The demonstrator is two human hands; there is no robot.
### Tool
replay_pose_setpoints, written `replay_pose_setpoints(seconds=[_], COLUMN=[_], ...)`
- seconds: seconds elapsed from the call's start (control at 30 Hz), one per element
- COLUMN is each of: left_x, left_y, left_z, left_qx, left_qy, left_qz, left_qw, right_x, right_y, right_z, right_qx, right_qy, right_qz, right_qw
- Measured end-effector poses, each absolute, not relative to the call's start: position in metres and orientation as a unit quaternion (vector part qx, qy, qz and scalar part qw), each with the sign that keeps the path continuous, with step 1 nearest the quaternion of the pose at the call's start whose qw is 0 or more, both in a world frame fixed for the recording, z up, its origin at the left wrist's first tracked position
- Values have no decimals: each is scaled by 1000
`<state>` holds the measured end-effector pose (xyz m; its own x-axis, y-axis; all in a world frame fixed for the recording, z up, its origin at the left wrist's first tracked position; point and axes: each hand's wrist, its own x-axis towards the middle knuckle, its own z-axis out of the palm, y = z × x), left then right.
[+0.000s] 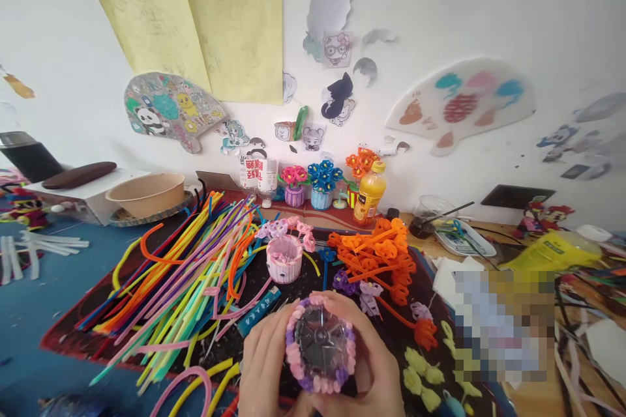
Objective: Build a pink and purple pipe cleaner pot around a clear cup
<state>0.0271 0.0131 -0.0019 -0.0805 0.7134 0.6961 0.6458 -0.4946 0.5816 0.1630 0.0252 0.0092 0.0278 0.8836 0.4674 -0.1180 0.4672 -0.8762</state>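
Near the bottom of the head view, my left hand [267,361] and my right hand [374,352] are closed around a small plastic pot [320,339]. Pink and purple pipe cleaner strips cover its side, and its transparent ribbed base faces me. Just beyond stands a pink pipe cleaner pot [284,267] with pink and lilac flowers at its rim. A teal lighter [259,313] lies beside my left hand. To the left spreads a large heap of loose pipe cleaners [195,280] in many colours. Orange pipe cleaner flowers [379,254] are piled beyond my right hand.
Finished flower pots [320,199] stand along the wall beside an orange drink bottle [370,192]. Yellow-green flowers [423,374] lie at right, near a white tray [469,241] and a cup [430,212]. A beige bowl [147,195] sits at the back left.
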Motion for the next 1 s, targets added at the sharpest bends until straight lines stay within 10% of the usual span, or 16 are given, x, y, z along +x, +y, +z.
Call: replay_pose_setpoints(seconds=[1.0], left_x=[30], left_y=[8], left_z=[-14], left_qx=[653], left_qy=[569], left_qz=[492], left_qw=[89], right_x=[160], right_y=[31], right_z=[9], right_qx=[-395], right_qy=[-668], right_qz=[297], right_qw=[556])
